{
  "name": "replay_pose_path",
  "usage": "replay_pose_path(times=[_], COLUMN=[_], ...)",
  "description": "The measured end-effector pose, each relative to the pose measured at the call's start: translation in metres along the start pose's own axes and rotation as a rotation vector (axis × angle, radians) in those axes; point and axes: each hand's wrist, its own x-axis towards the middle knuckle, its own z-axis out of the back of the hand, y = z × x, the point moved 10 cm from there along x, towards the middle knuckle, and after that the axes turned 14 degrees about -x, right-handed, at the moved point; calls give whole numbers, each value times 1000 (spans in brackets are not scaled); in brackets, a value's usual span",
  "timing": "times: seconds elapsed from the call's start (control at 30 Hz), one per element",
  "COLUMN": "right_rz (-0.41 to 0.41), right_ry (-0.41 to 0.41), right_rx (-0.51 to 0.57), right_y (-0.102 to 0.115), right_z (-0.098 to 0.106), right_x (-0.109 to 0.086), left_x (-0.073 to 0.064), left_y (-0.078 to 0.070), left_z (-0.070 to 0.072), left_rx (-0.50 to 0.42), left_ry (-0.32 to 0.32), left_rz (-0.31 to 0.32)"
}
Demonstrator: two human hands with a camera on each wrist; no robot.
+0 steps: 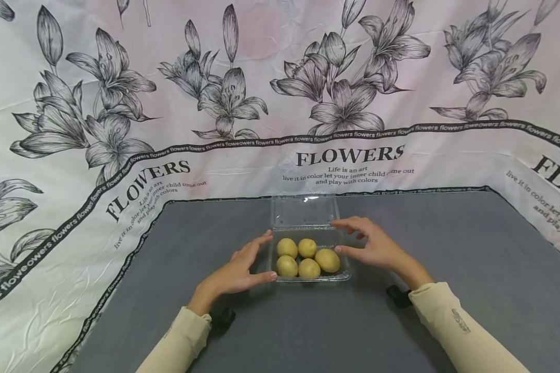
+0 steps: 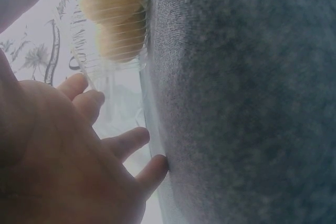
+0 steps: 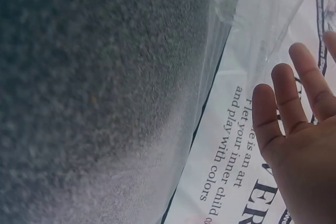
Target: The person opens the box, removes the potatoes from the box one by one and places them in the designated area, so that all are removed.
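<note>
A clear plastic clamshell box [image 1: 345, 276] sits on the grey table with its lid [image 1: 303, 212] tipped back. Inside lie several round yellow potatoes [image 1: 309, 269], mostly toward the left and front. At the box's left side is my left hand [image 1: 235, 269], fingers spread and thumb near the front left corner. On the other side my right hand [image 1: 375, 246] reaches over the right edge, fingertips near the lid's hinge and thumb beside the rightmost potato. In both wrist views the left hand [image 2: 68, 150] and right hand [image 3: 304, 156] show loosely extended fingers holding nothing; firm contact cannot be made out.
The grey tabletop [image 1: 308, 331] extends around the box. A white cloth [image 1: 242, 171] printed with flowers and lettering rises behind the table and along both sides. Dark wrist straps [image 1: 399, 296] sit below the sleeves.
</note>
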Motion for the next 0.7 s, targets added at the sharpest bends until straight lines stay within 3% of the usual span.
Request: replay_pose_path(times=[0.7], right_rz=[96], right_ry=[16], right_rx=[-72], right_y=[14], right_z=[-21], right_x=[-3], left_x=[1], left_y=[1], left_z=[0], left_rx=[9], left_ry=[-1], left_rz=[7])
